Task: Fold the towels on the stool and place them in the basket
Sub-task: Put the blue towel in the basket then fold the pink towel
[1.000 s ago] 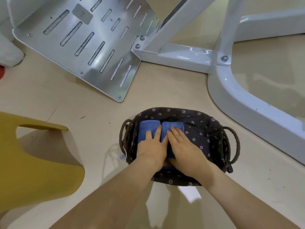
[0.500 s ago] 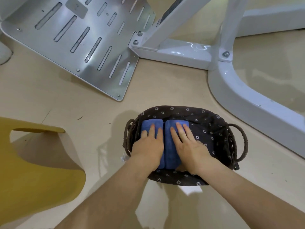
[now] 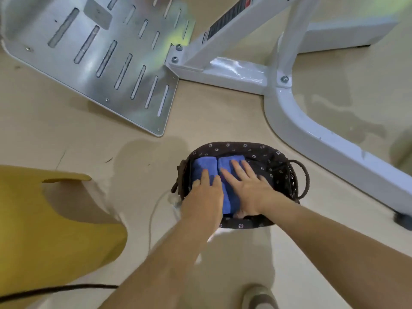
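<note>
Towels point(image 3: 204, 164): two blue, folded, lay side by side inside basket point(image 3: 256, 150) on floor. Left hand point(image 3: 204, 200) and right hand point(image 3: 248, 187) pressed flat on them, fingers point(image 3: 238, 171) straight, gripping nothing. Visible part of stool point(image 3: 44, 219) bare. Task judged nearly done.

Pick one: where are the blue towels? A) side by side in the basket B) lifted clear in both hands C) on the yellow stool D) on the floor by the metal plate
A: both blue towels lie side by side in the basket, the left hand flat on one and the right hand on the other.
</note>
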